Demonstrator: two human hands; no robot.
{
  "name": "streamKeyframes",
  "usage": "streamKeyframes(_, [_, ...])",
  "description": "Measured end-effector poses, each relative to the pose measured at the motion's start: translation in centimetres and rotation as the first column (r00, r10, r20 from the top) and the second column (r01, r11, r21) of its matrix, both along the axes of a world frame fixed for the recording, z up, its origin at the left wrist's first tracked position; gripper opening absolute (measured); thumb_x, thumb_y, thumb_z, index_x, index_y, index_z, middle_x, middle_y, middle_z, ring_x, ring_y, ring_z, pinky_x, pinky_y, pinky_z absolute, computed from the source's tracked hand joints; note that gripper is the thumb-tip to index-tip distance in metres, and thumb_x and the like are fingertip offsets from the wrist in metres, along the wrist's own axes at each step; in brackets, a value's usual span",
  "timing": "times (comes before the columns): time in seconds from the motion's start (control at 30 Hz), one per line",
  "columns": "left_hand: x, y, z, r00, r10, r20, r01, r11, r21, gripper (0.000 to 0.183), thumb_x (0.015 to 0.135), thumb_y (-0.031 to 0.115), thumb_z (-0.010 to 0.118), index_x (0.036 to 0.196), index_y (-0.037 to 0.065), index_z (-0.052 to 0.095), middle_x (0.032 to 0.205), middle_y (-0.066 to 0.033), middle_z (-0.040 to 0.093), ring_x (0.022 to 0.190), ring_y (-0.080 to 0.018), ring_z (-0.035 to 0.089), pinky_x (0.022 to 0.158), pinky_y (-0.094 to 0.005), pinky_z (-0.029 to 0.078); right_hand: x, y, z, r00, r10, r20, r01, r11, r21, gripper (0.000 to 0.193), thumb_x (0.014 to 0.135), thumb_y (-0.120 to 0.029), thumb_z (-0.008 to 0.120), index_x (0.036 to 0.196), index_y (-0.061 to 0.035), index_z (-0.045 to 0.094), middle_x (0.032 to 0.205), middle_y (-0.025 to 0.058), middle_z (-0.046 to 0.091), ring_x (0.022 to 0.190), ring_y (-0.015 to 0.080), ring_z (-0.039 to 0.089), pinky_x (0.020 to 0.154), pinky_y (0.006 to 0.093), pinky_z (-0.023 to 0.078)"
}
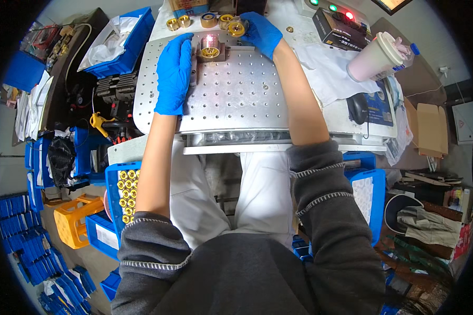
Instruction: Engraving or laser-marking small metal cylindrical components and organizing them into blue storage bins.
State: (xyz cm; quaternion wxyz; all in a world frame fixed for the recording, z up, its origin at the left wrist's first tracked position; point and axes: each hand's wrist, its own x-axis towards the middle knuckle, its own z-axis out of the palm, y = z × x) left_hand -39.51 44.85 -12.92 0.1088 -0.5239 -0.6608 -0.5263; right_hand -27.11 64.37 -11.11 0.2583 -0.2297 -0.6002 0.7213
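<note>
My left hand (pixel 173 76), in a blue glove, rests with its fingers stretched out on the perforated metal plate (pixel 231 107). It lies just left of a small metal fixture block (pixel 220 54), and nothing shows in it. A round brass-coloured part (pixel 210 52) sits at this block, lit by a reddish-white glow. Right of the block, my blue-gloved right hand (pixel 263 33) grips a brass ring (pixel 236 28) between its fingertips. Behind the plate stand several more brass rings (pixel 184 21), one with a darker top (pixel 208 20).
On the right are a black box (pixel 336 31), a lidded cup (pixel 378 58), a white cloth (pixel 323 73) and a black computer mouse (pixel 358 108). A blue bin (pixel 122 58) stands at the left. Below, another blue bin (pixel 110 184) holds several brass parts (pixel 126 191).
</note>
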Motion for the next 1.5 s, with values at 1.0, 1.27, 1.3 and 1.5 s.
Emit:
streamKeyframes(1.0, [-1.9, 0.7, -1.0, 0.975, 0.214, -0.051, -0.202, 0.963, 0.179, 0.044, 0.078, 0.026, 0.072, 0.111, 0.003, 0.054, 0.103, -0.0171, 0.055, 0.097, -0.0306, 0.053, 0.085, -0.0392, 0.042, -2.7, -2.0, -1.2, 0.995, -0.017, 0.097, -0.006, 0.971, 0.237, 0.035, 0.086, -0.037, 0.061, 0.108, -0.01, 0.065, 0.099, 0.0053, 0.066, 0.093, 0.0138, 0.06, 0.081, 0.0272, 0.047])
streamKeyframes(1.27, [-2.5, 0.2, -2.2, 0.947, 0.283, -0.155, -0.294, 0.954, -0.052, 0.035, 0.075, 0.014, 0.072, 0.102, 0.002, 0.052, 0.093, -0.0137, 0.055, 0.087, -0.0299, 0.054, 0.076, -0.0395, 0.044, -2.4, -3.2, -0.8, 0.976, -0.008, 0.218, -0.105, 0.858, 0.502, 0.053, 0.078, -0.055, 0.062, 0.11, -0.0125, 0.067, 0.114, 0.0125, 0.064, 0.105, 0.0216, 0.059, 0.093, 0.0314, 0.042])
streamKeyframes(1.3, [-2.6, 0.3, -2.4, 0.948, 0.291, -0.127, -0.299, 0.953, -0.044, 0.035, 0.074, 0.014, 0.074, 0.1, 0.002, 0.054, 0.094, -0.0139, 0.056, 0.086, -0.0272, 0.055, 0.076, -0.0367, 0.045, -2.6, -3.1, -1.0, 0.971, -0.036, 0.236, -0.099, 0.84, 0.534, 0.054, 0.078, -0.055, 0.062, 0.111, -0.0131, 0.067, 0.114, 0.0129, 0.063, 0.105, 0.0224, 0.059, 0.093, 0.032, 0.042])
streamKeyframes(1.5, [-2.5, -1.5, -1.4, 0.947, 0.268, 0.176, -0.299, 0.935, 0.188, 0.034, 0.076, 0.016, 0.076, 0.099, 0.001, 0.056, 0.095, -0.0099, 0.059, 0.087, -0.0178, 0.056, 0.077, -0.0303, 0.047, -2.6, -3.9, -1.1, 0.975, 0.008, 0.22, -0.127, 0.838, 0.53, 0.057, 0.077, -0.057, 0.061, 0.11, -0.0105, 0.067, 0.115, 0.0148, 0.062, 0.107, 0.0242, 0.059, 0.093, 0.0332, 0.042])
